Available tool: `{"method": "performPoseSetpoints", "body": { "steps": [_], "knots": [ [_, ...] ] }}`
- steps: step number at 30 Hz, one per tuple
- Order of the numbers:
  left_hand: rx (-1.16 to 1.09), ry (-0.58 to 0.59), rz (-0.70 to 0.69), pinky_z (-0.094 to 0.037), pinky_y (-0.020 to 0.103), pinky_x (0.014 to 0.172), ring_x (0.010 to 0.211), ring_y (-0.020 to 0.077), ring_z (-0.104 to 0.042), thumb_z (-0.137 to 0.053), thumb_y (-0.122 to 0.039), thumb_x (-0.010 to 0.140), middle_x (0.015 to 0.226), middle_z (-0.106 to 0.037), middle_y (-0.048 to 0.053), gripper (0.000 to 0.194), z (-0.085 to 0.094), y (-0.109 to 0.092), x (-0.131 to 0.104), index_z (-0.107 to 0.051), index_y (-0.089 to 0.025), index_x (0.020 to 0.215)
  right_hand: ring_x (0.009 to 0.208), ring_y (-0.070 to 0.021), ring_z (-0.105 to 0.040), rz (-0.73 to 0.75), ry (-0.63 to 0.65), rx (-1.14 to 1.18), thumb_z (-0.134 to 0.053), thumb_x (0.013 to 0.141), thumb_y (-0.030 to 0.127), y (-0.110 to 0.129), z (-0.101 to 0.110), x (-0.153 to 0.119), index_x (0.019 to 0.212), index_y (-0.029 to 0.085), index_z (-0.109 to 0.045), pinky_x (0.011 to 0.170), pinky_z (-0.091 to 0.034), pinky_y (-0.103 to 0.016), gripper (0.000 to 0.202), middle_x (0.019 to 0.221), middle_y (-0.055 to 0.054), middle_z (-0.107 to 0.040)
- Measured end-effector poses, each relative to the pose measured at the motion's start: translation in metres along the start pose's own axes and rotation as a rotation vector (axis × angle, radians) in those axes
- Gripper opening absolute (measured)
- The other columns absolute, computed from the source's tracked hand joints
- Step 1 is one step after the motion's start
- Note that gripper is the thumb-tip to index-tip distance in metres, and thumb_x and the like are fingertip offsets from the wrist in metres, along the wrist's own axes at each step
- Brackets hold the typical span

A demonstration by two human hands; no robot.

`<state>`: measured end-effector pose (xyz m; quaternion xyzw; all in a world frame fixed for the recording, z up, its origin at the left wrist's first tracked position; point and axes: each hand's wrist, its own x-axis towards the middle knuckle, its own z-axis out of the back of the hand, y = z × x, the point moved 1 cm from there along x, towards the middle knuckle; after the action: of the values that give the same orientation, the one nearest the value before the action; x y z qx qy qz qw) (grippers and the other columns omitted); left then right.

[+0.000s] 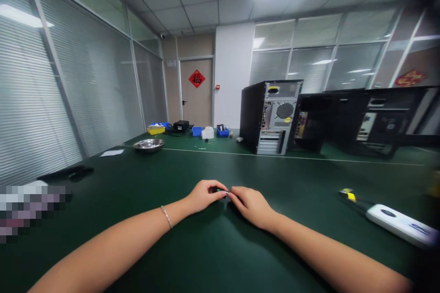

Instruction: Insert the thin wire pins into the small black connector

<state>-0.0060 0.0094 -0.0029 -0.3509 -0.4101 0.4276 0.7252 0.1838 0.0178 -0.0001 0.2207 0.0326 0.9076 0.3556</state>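
Just above the green tabletop [192, 247], my two hands meet at the fingertips. My left hand [204, 196], with a thin bracelet [167, 217] at its wrist, is closed on a small dark piece [213, 189] with a hint of green. Most of that piece is hidden by the fingers, so its kind does not show. Thumb and forefinger of my right hand [252, 203] are pinched together against the tip of the left thumb. A tiny pale bit shows between the two hands, too small to name.
Black computer towers [252, 119] stand at the back right. A metal bowl [149, 145] sits at the back left, near blue bins [222, 132] and a yellow bin [156, 130]. To the right lies a white oblong device [395, 222] with a cable.
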Motion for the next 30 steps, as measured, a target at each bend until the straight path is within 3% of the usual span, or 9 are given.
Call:
{"method": "performPoseSetpoints", "body": {
  "steps": [5,12,22,27,30],
  "knots": [
    [-0.127,0.029,-0.015,-0.049,0.028,0.071,0.073,0.0170,-0.064,-0.069,-0.037,0.077,0.090,-0.071,0.009,0.034,-0.002,0.003,-0.001,-0.069,-0.013,0.101,0.077,-0.0162,-0.060,0.018,0.010,0.049,-0.031,0.098,0.035,-0.002,-0.002,0.001,0.085,0.020,-0.058,0.069,-0.039,-0.025,0.034,0.082,-0.004,-0.065],
    [-0.058,0.064,-0.029,-0.049,0.026,0.067,0.069,0.0155,-0.063,-0.065,-0.039,0.080,0.081,-0.071,0.007,0.031,-0.002,-0.001,-0.004,-0.071,-0.014,0.098,0.075,-0.0169,-0.059,0.032,0.017,0.054,-0.028,0.099,0.037,-0.001,-0.002,0.000,0.083,0.021,-0.057,0.068,-0.040,-0.026,0.036,0.079,-0.004,-0.064],
    [0.051,0.004,-0.080,-0.049,0.027,0.072,0.078,0.0185,-0.065,-0.065,-0.036,0.080,0.088,-0.073,0.008,0.025,0.000,-0.005,-0.004,-0.074,-0.015,0.091,0.074,-0.0170,-0.058,0.057,0.003,0.117,-0.030,0.098,0.038,-0.002,0.000,0.000,0.082,0.021,-0.059,0.069,-0.040,-0.026,0.037,0.079,-0.004,-0.064],
    [-0.100,-0.024,-0.075,-0.049,0.029,0.080,0.090,0.0199,-0.065,-0.071,-0.027,0.076,0.099,-0.071,0.009,0.034,-0.001,0.003,0.000,-0.067,-0.014,0.107,0.070,-0.0155,-0.057,-0.015,-0.067,0.181,-0.029,0.098,0.039,-0.004,0.001,0.000,0.079,0.020,-0.056,0.065,-0.038,-0.024,0.038,0.077,-0.003,-0.064],
    [-0.139,-0.072,-0.045,-0.049,0.031,0.080,0.085,0.0196,-0.065,-0.073,-0.024,0.072,0.093,-0.072,0.009,0.027,0.001,0.009,0.005,-0.070,-0.012,0.096,0.063,-0.0136,-0.053,-0.068,-0.085,0.148,-0.031,0.097,0.040,-0.006,0.001,-0.001,0.073,0.020,-0.053,0.061,-0.035,-0.022,0.039,0.069,-0.001,-0.061]
  ]
}}
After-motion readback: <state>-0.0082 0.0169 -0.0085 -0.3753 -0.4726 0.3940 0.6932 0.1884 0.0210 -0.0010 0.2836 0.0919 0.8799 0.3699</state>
